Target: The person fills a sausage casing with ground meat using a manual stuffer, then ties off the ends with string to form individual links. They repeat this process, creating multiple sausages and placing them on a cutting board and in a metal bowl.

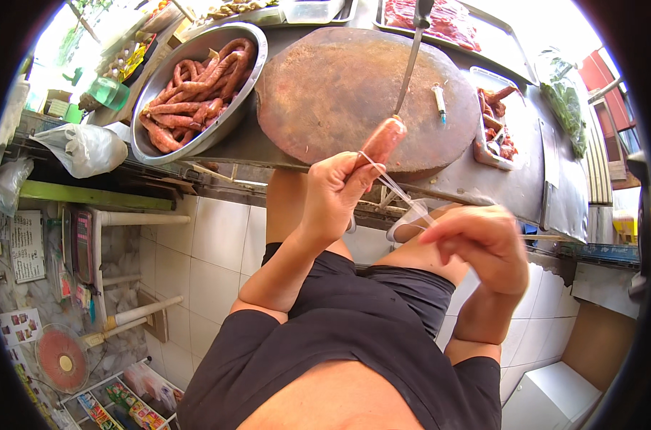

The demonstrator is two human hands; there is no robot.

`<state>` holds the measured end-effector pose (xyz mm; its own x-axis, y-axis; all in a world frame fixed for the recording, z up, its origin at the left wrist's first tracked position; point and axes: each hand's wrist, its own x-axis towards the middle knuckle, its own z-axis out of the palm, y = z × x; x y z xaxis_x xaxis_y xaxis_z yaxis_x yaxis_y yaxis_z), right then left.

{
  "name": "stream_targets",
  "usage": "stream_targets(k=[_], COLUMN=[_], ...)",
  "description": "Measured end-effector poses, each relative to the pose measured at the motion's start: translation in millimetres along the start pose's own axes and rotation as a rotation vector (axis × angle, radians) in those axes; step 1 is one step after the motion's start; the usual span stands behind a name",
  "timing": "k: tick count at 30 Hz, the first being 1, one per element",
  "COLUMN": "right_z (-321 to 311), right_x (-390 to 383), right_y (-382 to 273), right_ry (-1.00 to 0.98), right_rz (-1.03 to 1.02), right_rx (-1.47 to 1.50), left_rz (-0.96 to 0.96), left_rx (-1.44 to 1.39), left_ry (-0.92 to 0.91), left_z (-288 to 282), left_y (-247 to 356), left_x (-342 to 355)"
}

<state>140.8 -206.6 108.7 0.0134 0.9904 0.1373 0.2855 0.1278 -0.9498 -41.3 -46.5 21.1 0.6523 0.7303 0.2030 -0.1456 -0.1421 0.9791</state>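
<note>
My left hand (337,188) is closed around a short reddish sausage (386,140), held tilted above the near edge of a round wooden chopping block (318,79). A thin white string (391,185) loops about the sausage by my thumb and stretches to the right. Its other end reaches my right hand (479,244), whose fingers are bent together on it and slightly blurred. Behind the sausage a dark-handled knife (413,61) stands steeply, its tip down near the block. On the block's right part lies a small syringe-like tube (440,104) with a blue end.
To the left, a metal basin (140,118) holds long coiled sausages (196,93). Right of the block stands a white plastic tray (508,163) with dark red meat pieces. Farther back is a metal tray (508,32) of raw meat. White plastic bags (89,150) hang at the left edge.
</note>
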Motion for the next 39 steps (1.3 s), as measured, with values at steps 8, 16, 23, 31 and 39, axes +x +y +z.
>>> stream_targets(k=[8,16,23,31,39], right_z=[-4,-2,-11,-19,-53], right_x=[13,23,33,63,44], right_y=[-8,24,30,32,73], right_ry=[0.245,0.322,0.248,0.877,0.784], right_rz=[-0.124,-0.462,-0.294,0.078,-0.117], right_rx=[0.05,0.211,0.724,0.975,0.983], left_rz=[0.067,0.476,0.555,0.586,0.302], left_rx=[0.098,0.594,0.797,0.745,0.587], left_ry=[-0.008,-0.005,-0.03,-0.041,-0.106], left_z=[12,9,-2,2,-18], left_y=[9,4,14,30,16], left_x=[-2,5,0,8,10])
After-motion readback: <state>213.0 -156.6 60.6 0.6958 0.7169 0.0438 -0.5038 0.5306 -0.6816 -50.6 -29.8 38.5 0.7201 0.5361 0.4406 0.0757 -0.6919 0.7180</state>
